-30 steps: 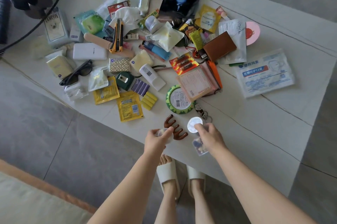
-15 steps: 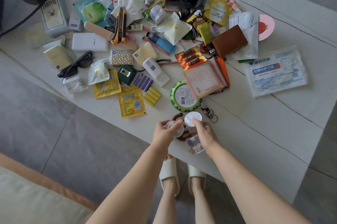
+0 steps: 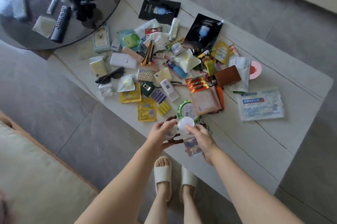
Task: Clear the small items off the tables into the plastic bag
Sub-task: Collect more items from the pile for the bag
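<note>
A white marble table [image 3: 255,150] carries a heap of small items: sachets, batteries, sunglasses [image 3: 109,78], a utility knife [image 3: 148,53], a brown wallet [image 3: 227,78]. At its near edge my left hand [image 3: 161,133] is closed on a small clear jar, mostly hidden by my fingers. My right hand [image 3: 199,137] pinches a round white lid [image 3: 186,123] and also holds a small clear plastic bag [image 3: 193,148] with dark bits inside. The hands nearly touch above a brown hair claw [image 3: 173,140] lying on the table.
A green-rimmed tape roll [image 3: 184,108] and a keyring lie just beyond my hands. A face mask pack [image 3: 260,104] sits at the right. A round glass table [image 3: 102,28] at the upper left holds a remote [image 3: 61,23]. A sofa [image 3: 27,178] stands at the lower left.
My hands have drawn together, bringing the jar and the white lid side by side over the hair claw. The view has pulled back, showing the glass table.
</note>
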{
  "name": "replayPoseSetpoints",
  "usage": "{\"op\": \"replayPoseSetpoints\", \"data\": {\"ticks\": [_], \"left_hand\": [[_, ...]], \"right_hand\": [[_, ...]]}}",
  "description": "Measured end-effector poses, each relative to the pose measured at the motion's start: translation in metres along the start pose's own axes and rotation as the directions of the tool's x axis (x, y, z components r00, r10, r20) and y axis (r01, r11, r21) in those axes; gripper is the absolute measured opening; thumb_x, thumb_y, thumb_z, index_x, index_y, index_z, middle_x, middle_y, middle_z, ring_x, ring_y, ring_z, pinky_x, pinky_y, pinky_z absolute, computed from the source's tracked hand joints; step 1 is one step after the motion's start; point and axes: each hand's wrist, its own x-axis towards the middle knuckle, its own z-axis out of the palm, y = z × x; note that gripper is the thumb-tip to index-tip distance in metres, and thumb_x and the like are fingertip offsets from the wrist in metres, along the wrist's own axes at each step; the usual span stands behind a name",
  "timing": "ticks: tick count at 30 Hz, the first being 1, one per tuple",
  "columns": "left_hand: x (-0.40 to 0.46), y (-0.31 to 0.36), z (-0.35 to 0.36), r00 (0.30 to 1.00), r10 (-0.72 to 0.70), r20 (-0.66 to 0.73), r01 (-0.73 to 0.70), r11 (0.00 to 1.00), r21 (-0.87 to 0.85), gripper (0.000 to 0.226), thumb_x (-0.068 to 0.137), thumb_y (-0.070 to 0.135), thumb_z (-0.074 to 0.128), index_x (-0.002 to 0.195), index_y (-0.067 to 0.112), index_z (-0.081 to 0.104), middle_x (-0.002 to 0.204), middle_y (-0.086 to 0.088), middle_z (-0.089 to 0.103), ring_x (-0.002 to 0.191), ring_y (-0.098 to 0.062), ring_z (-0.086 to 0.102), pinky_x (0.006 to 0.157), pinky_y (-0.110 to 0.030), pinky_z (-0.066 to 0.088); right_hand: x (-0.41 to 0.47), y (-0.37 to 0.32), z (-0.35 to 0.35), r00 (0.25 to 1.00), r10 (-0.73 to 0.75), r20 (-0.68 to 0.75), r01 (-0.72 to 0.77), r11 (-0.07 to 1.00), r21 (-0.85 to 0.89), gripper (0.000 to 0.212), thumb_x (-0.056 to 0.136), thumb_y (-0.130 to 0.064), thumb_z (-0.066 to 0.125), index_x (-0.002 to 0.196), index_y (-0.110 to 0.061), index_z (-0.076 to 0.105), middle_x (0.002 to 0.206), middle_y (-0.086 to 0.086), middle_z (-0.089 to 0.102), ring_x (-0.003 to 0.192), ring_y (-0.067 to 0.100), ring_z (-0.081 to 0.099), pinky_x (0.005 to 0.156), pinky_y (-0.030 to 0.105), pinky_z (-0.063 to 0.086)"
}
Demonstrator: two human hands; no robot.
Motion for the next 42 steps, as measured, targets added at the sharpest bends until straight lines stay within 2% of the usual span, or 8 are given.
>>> {"op": "replayPoseSetpoints", "data": {"ticks": [4,12,18,24,28,34,39,42], "left_hand": [[-0.07,0.026,-0.013,0.997,0.064,-0.037,-0.067,0.994,-0.082,0.041,0.08,0.032,0.073,0.112,0.008,0.064,0.104,-0.018,0.064,0.08,-0.027,0.07,0.073,-0.046,0.059],[-0.212,0.051,-0.077,0.962,0.204,-0.179,-0.244,0.938,-0.244,0.036,0.089,0.025,0.061,0.118,0.004,0.064,0.088,-0.012,0.064,0.067,-0.022,0.061,0.058,-0.035,0.057],[-0.293,0.049,-0.163,0.899,0.332,-0.287,-0.426,0.817,-0.389,0.032,0.095,0.029,0.048,0.113,0.007,0.063,0.083,-0.008,0.06,0.06,-0.016,0.058,0.051,-0.026,0.053],[-0.342,0.029,-0.269,0.813,0.349,-0.465,-0.569,0.645,-0.51,0.05,0.094,0.049,0.041,0.11,0.007,0.065,0.08,-0.005,0.058,0.058,-0.013,0.057,0.046,-0.026,0.051],[-0.366,0.011,-0.341,0.796,0.304,-0.523,-0.598,0.523,-0.607,0.043,0.092,0.045,0.047,0.104,0.008,0.066,0.071,-0.005,0.061,0.053,-0.015,0.056,0.047,-0.027,0.049],[-0.39,-0.027,-0.433,0.785,0.127,-0.607,-0.611,0.323,-0.723,0.031,0.092,0.038,0.054,0.093,0.01,0.067,0.08,-0.013,0.063,0.067,-0.025,0.06,0.053,-0.037,0.057],[-0.4,-0.056,-0.487,0.767,0.026,-0.641,-0.635,0.172,-0.753,0.026,0.089,0.035,0.055,0.103,0.014,0.06,0.095,-0.016,0.066,0.079,-0.035,0.064,0.088,-0.058,0.05],[-0.4,-0.068,-0.509,0.77,-0.031,-0.637,-0.627,0.15,-0.765,0.032,0.087,0.028,0.054,0.115,0.012,0.055,0.098,-0.015,0.06,0.07,-0.029,0.061,0.068,-0.048,0.058]], "right_hand": [[-0.049,-0.041,0.009,0.999,-0.035,0.041,0.038,0.997,-0.062,0.031,0.088,-0.045,0.057,0.115,-0.033,0.051,0.114,0.003,0.059,0.105,0.027,0.06,0.09,0.055,0.051],[-0.149,-0.11,0.08,0.97,-0.1,0.219,0.149,0.964,-0.219,0.047,0.088,-0.035,0.059,0.13,-0.021,0.042,0.118,0.012,0.06,0.101,0.03,0.062,0.087,0.049,0.051],[-0.216,-0.142,0.186,0.876,-0.104,0.471,0.291,0.893,-0.344,0.032,0.088,-0.022,0.062,0.114,-0.013,0.047,0.099,0.009,0.063,0.071,0.022,0.06,0.064,0.041,0.05],[-0.264,-0.142,0.315,0.809,-0.106,0.578,0.443,0.756,-0.482,0.038,0.09,-0.032,0.061,0.119,-0.012,0.048,0.105,0.013,0.061,0.078,0.025,0.059,0.058,0.032,0.048],[-0.281,-0.129,0.404,0.786,-0.08,0.613,0.485,0.695,-0.531,0.038,0.091,-0.031,0.059,0.112,0.001,0.058,0.075,0.01,0.061,0.055,0.021,0.059,0.038,0.02,0.044],[-0.294,-0.091,0.518,0.778,0.02,0.628,0.467,0.651,-0.599,0.05,0.091,-0.047,0.052,0.108,0.0,0.062,0.072,0.016,0.061,0.042,0.019,0.057,0.044,0.022,0.045],[-0.297,-0.058,0.587,0.789,0.083,0.608,0.463,0.57,-0.679,0.039,0.091,-0.04,0.054,0.101,-0.004,0.062,0.069,0.015,0.062,0.043,0.021,0.055,0.041,0.02,0.04],[-0.286,-0.042,0.623,0.813,0.098,0.574,0.449,0.522,-0.725,0.042,0.089,-0.038,0.059,0.105,0.001,0.059,0.079,0.018,0.063,0.05,0.024,0.056,0.045,0.023,0.041]]}}
